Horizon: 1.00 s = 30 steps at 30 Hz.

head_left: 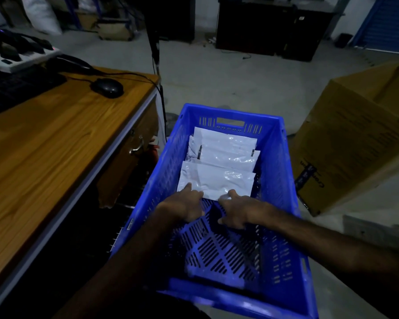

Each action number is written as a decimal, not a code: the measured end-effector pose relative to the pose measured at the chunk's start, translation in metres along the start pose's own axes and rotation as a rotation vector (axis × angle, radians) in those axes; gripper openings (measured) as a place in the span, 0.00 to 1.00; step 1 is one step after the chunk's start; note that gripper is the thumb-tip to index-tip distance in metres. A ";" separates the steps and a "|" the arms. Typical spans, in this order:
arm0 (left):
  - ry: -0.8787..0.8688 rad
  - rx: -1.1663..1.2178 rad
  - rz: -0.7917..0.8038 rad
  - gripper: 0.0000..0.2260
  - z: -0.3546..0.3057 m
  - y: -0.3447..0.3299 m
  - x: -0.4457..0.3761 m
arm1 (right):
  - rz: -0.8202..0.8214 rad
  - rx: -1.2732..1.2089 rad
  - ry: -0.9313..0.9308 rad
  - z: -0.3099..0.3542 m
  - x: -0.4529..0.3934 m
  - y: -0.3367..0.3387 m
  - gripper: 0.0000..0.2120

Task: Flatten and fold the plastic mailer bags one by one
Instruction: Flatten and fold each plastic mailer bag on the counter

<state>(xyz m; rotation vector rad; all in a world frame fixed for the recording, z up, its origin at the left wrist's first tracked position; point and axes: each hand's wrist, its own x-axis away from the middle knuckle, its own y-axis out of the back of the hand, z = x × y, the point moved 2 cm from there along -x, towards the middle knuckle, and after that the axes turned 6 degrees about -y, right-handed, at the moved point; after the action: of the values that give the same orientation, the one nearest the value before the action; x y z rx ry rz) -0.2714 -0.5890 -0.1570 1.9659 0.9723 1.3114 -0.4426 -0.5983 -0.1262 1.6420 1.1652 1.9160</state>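
Inside the blue crate (283,180), left hand (182,204) and right hand (236,211) pinch the nearest mailer bag (217,180) (white, flat)

The cardboard box (355,143) carries dark print on its side and lower corner, too blurred to read.
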 end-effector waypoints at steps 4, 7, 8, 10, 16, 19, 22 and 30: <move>-0.055 0.031 -0.040 0.19 -0.006 0.001 0.021 | -0.077 -0.028 0.026 0.001 0.014 0.002 0.24; -0.113 0.110 -0.141 0.21 -0.012 0.004 0.046 | -0.206 -0.201 0.064 -0.001 0.029 0.007 0.25; -0.141 0.156 -0.194 0.25 -0.015 0.006 0.058 | -0.272 -0.272 0.081 -0.002 0.035 0.008 0.26; -0.182 0.274 -0.372 0.27 -0.018 0.007 0.089 | -0.433 -0.405 0.130 -0.001 0.051 0.010 0.24; -0.332 0.366 -0.913 0.17 -0.009 0.009 0.207 | -0.833 -0.905 0.412 0.042 0.114 0.024 0.08; -0.252 0.354 -1.097 0.15 0.000 0.004 0.269 | -0.851 -0.987 0.607 0.084 0.143 0.032 0.07; -0.086 0.369 -1.233 0.15 0.020 -0.019 0.331 | -0.815 -0.974 0.808 0.139 0.165 0.032 0.08; 0.582 0.387 -1.606 0.15 0.046 -0.125 0.510 | -0.427 -0.863 1.351 0.315 0.228 -0.008 0.10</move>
<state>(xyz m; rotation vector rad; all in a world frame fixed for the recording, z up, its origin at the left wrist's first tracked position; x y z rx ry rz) -0.1316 -0.1029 -0.0095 0.3663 2.3977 0.6263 -0.2091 -0.3181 0.0087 -0.4477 0.6530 2.5672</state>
